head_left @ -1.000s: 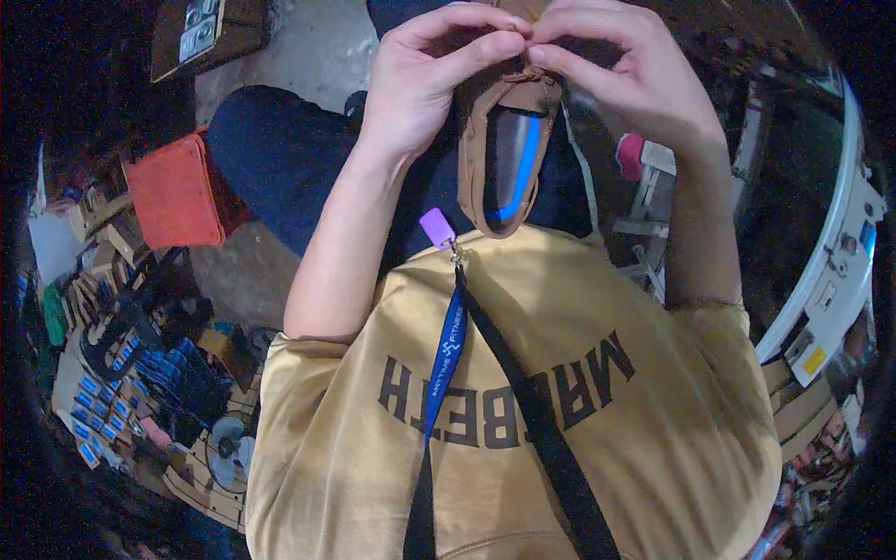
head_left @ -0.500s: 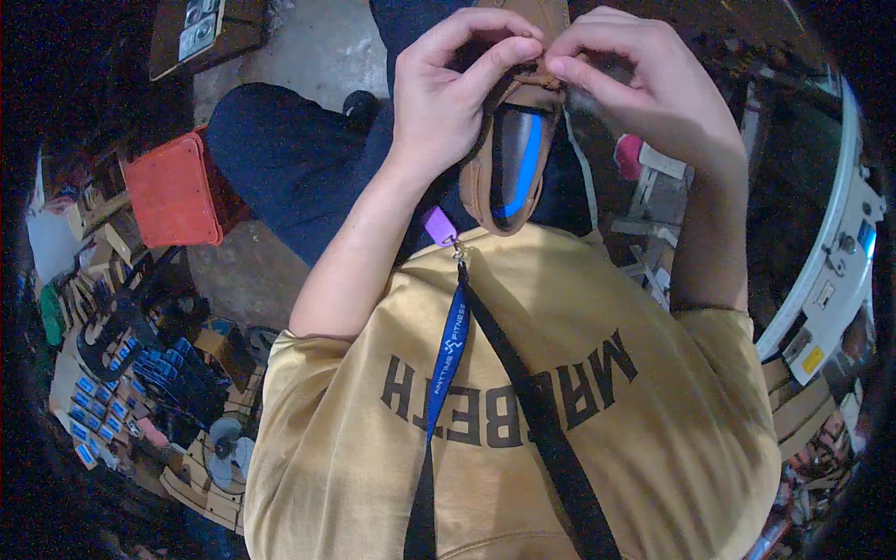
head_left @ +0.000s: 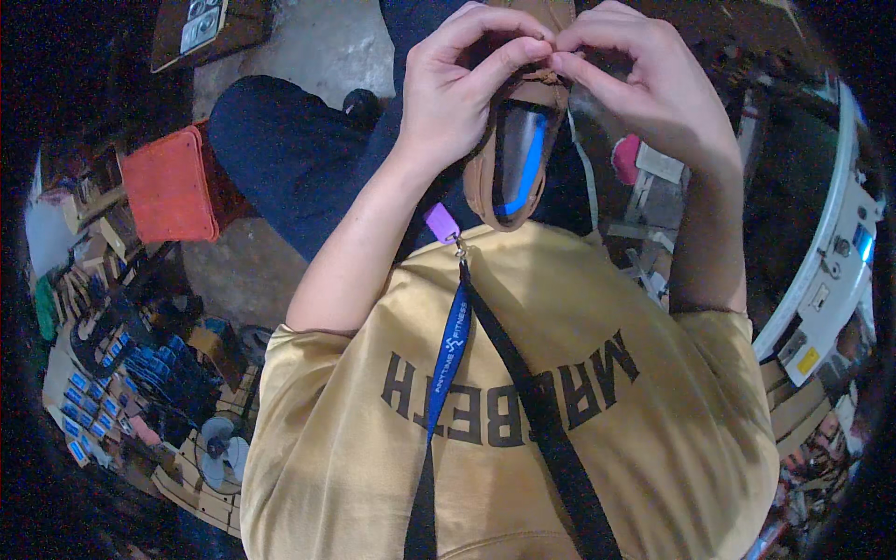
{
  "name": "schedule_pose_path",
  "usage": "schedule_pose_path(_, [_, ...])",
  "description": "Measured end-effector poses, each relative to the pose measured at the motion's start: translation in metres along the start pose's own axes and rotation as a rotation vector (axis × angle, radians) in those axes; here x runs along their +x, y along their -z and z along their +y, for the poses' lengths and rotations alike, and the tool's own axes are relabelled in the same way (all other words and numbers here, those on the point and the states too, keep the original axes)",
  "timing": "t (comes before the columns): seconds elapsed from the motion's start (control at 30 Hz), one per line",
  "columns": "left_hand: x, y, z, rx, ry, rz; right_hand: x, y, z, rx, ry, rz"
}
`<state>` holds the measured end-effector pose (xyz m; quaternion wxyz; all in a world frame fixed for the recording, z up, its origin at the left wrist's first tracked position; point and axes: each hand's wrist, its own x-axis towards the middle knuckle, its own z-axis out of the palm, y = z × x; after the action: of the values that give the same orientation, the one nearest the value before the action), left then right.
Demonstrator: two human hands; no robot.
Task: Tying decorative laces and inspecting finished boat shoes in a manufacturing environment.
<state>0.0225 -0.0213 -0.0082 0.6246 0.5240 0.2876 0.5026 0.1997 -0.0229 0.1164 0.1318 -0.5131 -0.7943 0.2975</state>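
Note:
A brown slip-on style shoe (head_left: pixel 483 177) rests over my lap, its heel end toward me and its toe reaching the upper edge of the picture. Inside its opening shows a dark lining with a bright blue strip (head_left: pixel 532 168). A thin brown lace (head_left: pixel 541 77) bunches on the shoe's upper, just ahead of the opening. Over that spot my left hand (head_left: pixel 457 89) pinches with thumb and index finger. My right hand (head_left: pixel 653 79) pinches from the other side, its fingertips nearly touching the left ones. The bit of lace between the fingertips is mostly hidden.
An orange-red plastic stool (head_left: pixel 168 187) stands at my left. A curved white panel (head_left: pixel 817 280) is at the right. Small blue-and-white packs (head_left: pixel 89 406) and a fan-like grey object (head_left: pixel 222 453) lie at lower left. A lanyard (head_left: pixel 453 345) hangs down my shirt.
Both hands shift very slightly and their fingertips come a little closer together. The shoe tilts slightly, its heel moving a bit to the right.

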Motion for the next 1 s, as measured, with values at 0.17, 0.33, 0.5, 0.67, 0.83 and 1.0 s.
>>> schedule_pose_path(0.17, [-0.002, 0.002, -0.004, 0.068, -0.076, 0.013, 0.002, -0.014, 0.015, 0.161, -0.104, 0.062])
schedule_pose_path(0.33, [-0.006, -0.003, 0.0, -0.049, 0.105, 0.065, 0.002, 0.0, 0.0, 0.02, 0.02, -0.01])
schedule_pose_path(0.5, [-0.004, -0.01, 0.0, 0.052, 0.036, 0.067, 0.0, 0.001, 0.015, 0.059, -0.056, -0.033])
schedule_pose_path(0.67, [-0.004, -0.017, -0.003, 0.042, 0.022, 0.05, -0.001, 0.004, 0.0, -0.038, -0.114, -0.004])
schedule_pose_path(0.83, [-0.004, -0.022, -0.002, 0.033, 0.045, 0.095, -0.002, 0.007, -0.002, -0.271, -0.064, 0.028])
schedule_pose_path(1.0, [-0.005, -0.026, -0.003, 0.015, 0.035, 0.094, -0.006, 0.008, -0.009, -0.408, -0.069, 0.08])
